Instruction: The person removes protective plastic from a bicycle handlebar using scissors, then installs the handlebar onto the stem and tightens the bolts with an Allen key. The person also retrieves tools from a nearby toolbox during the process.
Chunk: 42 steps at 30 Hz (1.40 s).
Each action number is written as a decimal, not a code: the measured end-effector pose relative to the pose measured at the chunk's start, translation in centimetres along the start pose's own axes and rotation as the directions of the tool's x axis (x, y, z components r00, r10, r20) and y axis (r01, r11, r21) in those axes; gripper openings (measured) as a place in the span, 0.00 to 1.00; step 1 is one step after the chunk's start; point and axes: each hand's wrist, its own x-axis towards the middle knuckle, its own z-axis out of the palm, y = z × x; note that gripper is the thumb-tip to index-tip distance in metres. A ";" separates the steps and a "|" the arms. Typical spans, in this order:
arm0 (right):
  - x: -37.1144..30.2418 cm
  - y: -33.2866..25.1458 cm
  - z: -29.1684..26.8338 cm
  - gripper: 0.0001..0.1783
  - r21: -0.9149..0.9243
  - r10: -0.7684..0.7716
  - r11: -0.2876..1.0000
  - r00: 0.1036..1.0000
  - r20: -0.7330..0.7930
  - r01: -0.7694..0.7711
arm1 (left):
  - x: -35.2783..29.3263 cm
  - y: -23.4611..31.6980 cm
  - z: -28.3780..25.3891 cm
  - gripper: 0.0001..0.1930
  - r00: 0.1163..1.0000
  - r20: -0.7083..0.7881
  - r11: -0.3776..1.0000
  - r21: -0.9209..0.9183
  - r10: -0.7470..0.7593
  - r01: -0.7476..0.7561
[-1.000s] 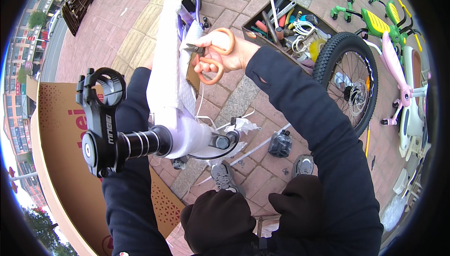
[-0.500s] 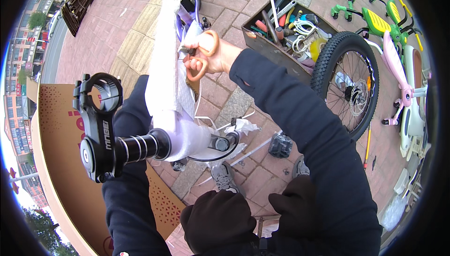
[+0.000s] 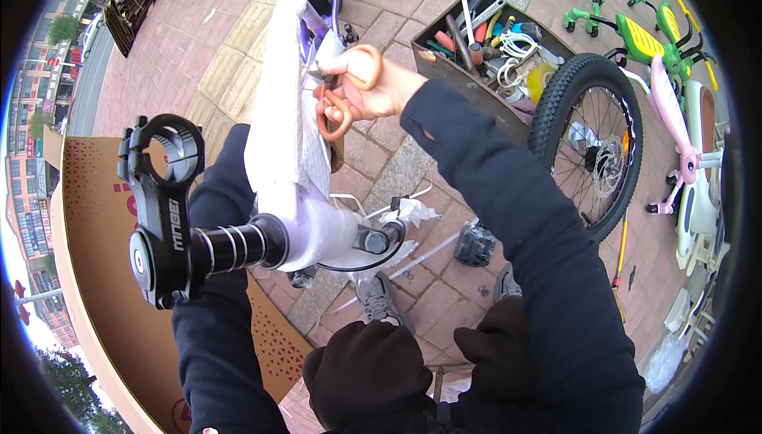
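Observation:
A bicycle frame (image 3: 295, 216), pale purple, lies across in front of me, its main tube covered in white foam wrap (image 3: 275, 108). A black handlebar stem (image 3: 168, 212) sticks out at its near left end. My right hand (image 3: 371, 94) is closed on scissors (image 3: 340, 120) with orange handles, right beside the wrapped tube. The scissors' blades are mostly hidden by the hand and the wrap. My left arm (image 3: 218, 196) reaches behind the frame; the left hand itself is hidden there.
A metal toolbox (image 3: 468, 81) full of tools stands ahead right, with a bicycle wheel (image 3: 587, 144) leaning by it. Beyond are green and pink children's ride-on toys (image 3: 659, 45). An opened cardboard box (image 3: 95, 219) lies left. Near my shoes sits a plastic-wrapped black part (image 3: 475, 245).
My right hand and the scissors have shifted slightly right, a little away from the tube. The frame and stem sit slightly further left in the picture.

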 end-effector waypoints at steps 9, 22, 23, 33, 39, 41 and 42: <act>-13.0 1.2 -4.4 0.21 -0.229 -0.347 0.927 0.911 -0.222 0.297 | -0.1 0.2 0.0 0.20 1.000 -0.008 0.999 0.051 -0.003 0.004; -8.2 10.7 -7.8 0.41 -0.356 -0.299 0.924 0.848 -0.439 0.141 | -1.4 -0.4 0.1 0.20 0.999 -0.046 0.985 0.173 -0.019 0.027; -6.0 10.3 -7.6 0.50 -0.374 -0.287 0.916 0.889 -0.356 0.146 | -1.6 -0.5 0.1 0.20 0.999 -0.050 0.983 0.184 -0.020 0.029; -0.1 13.8 -6.3 0.40 -0.312 -0.528 0.848 0.740 -0.417 0.429 | -1.9 -1.1 0.3 0.20 0.996 -0.078 0.982 0.184 -0.030 0.044; -0.5 12.8 -6.9 0.32 -0.267 -0.406 0.910 0.811 -0.422 0.317 | -1.9 -2.7 -0.3 0.20 0.991 -0.128 0.975 0.212 -0.035 0.061; -2.6 12.0 -8.0 0.28 -0.301 -0.425 0.900 0.786 -0.449 0.314 | -1.7 -4.6 -1.9 0.20 0.978 -0.200 0.960 0.257 -0.057 0.108; -4.2 11.4 -8.6 0.26 -0.278 -0.415 0.906 0.800 -0.433 0.319 | -1.6 -5.7 -3.3 0.20 0.962 -0.261 0.944 0.293 -0.074 0.152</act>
